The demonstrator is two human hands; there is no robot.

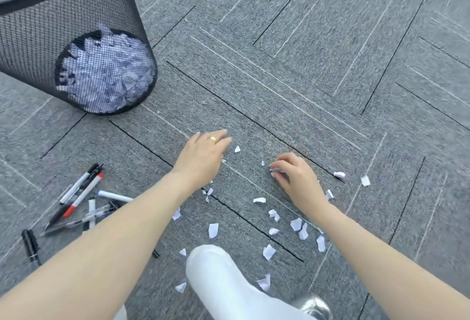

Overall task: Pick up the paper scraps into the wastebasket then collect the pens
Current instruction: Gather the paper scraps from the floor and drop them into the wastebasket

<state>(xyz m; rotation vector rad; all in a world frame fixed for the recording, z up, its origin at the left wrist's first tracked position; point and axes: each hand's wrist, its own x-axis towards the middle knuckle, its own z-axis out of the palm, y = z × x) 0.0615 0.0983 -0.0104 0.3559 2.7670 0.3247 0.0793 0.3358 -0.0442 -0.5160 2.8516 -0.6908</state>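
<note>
1. The paper scraps (269, 223) lie strewn over the grey carpet floor (305, 65), mostly between the two forearms and around a bent knee (213, 269) in pale cloth; a few sit further out to the right.
2. The right hand (295, 177) has its fingers curled down onto the carpet, seemingly pinching or gathering small bits; what exactly it holds is hidden.
3. The left hand (203, 157) reaches forward, fingers nearly straight and relaxed, gripping nothing visible, just beside a small scrap, probably to sweep it inward.
4. The wastebasket (76, 40), black mesh, stands to the upper left within reach, white paper already showing through its wall.
5. The pens (81, 200) lie in a loose heap on the left, untouched; they likely wait until the scraps are cleared.
</note>
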